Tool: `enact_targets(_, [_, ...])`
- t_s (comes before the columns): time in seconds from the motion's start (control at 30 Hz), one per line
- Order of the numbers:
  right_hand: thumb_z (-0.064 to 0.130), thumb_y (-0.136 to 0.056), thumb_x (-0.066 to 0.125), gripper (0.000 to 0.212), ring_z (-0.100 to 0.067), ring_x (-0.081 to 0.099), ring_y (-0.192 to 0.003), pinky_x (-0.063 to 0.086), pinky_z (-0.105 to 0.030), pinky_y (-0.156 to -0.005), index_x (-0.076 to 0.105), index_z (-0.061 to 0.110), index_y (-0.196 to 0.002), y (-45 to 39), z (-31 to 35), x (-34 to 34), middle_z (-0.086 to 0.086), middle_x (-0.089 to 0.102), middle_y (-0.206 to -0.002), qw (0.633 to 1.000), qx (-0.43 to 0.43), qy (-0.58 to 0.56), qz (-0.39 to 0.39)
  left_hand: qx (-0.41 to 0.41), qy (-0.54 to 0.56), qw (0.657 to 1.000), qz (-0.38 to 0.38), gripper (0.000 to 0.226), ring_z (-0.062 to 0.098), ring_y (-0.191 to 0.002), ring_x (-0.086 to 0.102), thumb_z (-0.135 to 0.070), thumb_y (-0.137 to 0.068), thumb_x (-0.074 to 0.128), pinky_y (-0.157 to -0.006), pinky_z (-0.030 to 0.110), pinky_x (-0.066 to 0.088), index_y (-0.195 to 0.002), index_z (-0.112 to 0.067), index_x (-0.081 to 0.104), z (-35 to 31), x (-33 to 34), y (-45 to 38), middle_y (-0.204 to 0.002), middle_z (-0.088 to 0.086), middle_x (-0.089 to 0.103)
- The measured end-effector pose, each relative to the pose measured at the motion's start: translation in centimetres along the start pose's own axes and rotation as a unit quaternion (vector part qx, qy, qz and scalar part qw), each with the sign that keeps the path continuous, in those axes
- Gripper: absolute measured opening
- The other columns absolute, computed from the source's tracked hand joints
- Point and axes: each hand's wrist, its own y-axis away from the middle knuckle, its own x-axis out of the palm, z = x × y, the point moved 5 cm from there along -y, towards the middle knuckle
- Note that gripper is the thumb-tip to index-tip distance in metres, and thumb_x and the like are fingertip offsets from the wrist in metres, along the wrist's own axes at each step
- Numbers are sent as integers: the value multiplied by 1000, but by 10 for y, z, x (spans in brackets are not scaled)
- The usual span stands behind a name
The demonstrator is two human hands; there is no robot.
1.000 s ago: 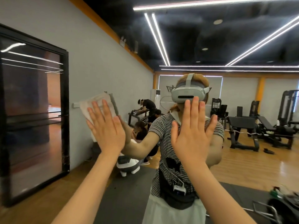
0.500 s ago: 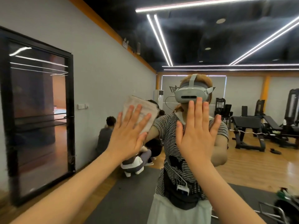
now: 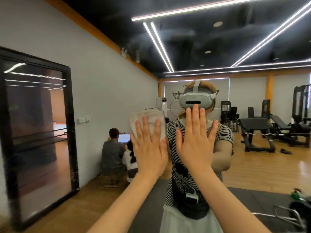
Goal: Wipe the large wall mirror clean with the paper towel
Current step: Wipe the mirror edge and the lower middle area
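A: What do the hands look like?

B: Both are up against the mirror [image 3: 252, 165] with fingers straight and spread. The left hand [image 3: 149, 148] lies flat over the paper towel [image 3: 148, 120] and presses it to the glass; the right hand [image 3: 196, 140] rests flat on the bare glass just beside it, nothing in it.

A: And the towel itself?

B: White, folded into a rough rectangle, creased and crumpled, with faint grey marks on it (whether they are dirt or shadow, I cannot tell). Its upper part sticks out above the left fingertips; the rest is hidden under the palm.

A: Where is it on the mirror?

B: About mid-height, left of the reflected person in the striped shirt [image 3: 223, 135], whose headset [image 3: 195, 100] shows just above the right hand.

A: How does the mirror look?

B: It fills the view and reflects a gym: a wooden floor [image 3: 262, 170], weight benches [image 3: 255, 130] on the right, a black ceiling with strip lights [image 3: 158, 46], and a black-framed door [image 3: 69, 132] on the left. Two people sit by a laptop [image 3: 124, 138] against the grey wall.
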Motion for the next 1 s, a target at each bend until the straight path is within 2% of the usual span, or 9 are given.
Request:
enact_targets(0.1, [41,-94,34,68,-24,15,-147,-8,-46,-118,23,7,-152,0,0,-2,-9,13,-159,1000,-3,-8,17,17,-12,1000,-5,61,23,-148,-15,-40,-101,20,-117,42,-13,-155,-28,-6,-6,1,4,-161,4,-7])
enact_targets(0.2, [42,-92,36,67,-24,19,-146,-5,-47,-118,33,7,-149,-2,-3,-10,-13,24,-158,999,-7,-32,40,14,-9,1000,-5,63,24,-148,-15,-38,-100,23,-117,41,-15,-154,-28,-8,-9,0,6,-161,3,-7])
enact_targets(0.33, [38,-93,34,58,-24,37,-139,20,-49,-116,47,8,-141,-8,-15,-33,-11,43,-149,992,-39,-103,63,5,-11,1000,-1,66,31,-147,-1,-37,-99,26,-117,43,-12,-155,-27,-7,-22,1,9,-161,5,-4])
enact_targets(0.4, [34,-92,37,56,-21,38,-138,25,-49,-116,46,9,-141,-5,-31,-44,-9,44,-148,987,-68,-129,68,-11,-7,1000,0,66,34,-147,2,-37,-98,25,-117,43,-11,-155,-26,-7,-27,2,10,-161,8,-2])
enact_targets(0.53, [34,-90,41,61,-23,28,-142,13,-46,-118,36,11,-146,7,-88,-59,-11,32,-155,990,-99,-74,61,-24,3,1000,3,67,35,-146,4,-35,-97,25,-117,40,-13,-155,-26,-6,-35,1,11,-161,11,3])
enact_targets(0.67, [42,-87,41,70,-27,19,-143,1,-42,-117,35,8,-148,10,-148,-71,-12,18,-156,997,-57,-14,59,-31,10,999,12,65,35,-146,6,-34,-97,25,-117,38,-12,-156,-23,1,-48,0,11,-160,13,9])
enact_targets(0.8, [45,-89,37,73,-27,15,-145,-7,-41,-117,23,9,-151,5,-192,-77,-13,17,-158,998,-23,20,59,-37,13,999,27,62,34,-147,4,-36,-98,22,-117,39,-11,-155,-22,3,-55,1,15,-161,12,8])
enact_targets(0.9, [49,-92,34,73,-25,10,-147,-7,-41,-117,20,9,-152,2,-222,-78,-15,18,-159,996,1,41,76,-37,11,999,31,61,34,-148,2,-37,-98,20,-118,45,-4,-155,-23,3,-55,2,16,-162,11,6])
enact_targets(1.0, [52,-93,32,74,-24,9,-148,-8,-43,-118,21,10,-153,2,-237,-74,-14,17,-160,995,1,53,90,-42,25,998,32,60,36,-148,5,-38,-97,22,-117,55,4,-154,-22,12,-57,2,16,-161,14,11])
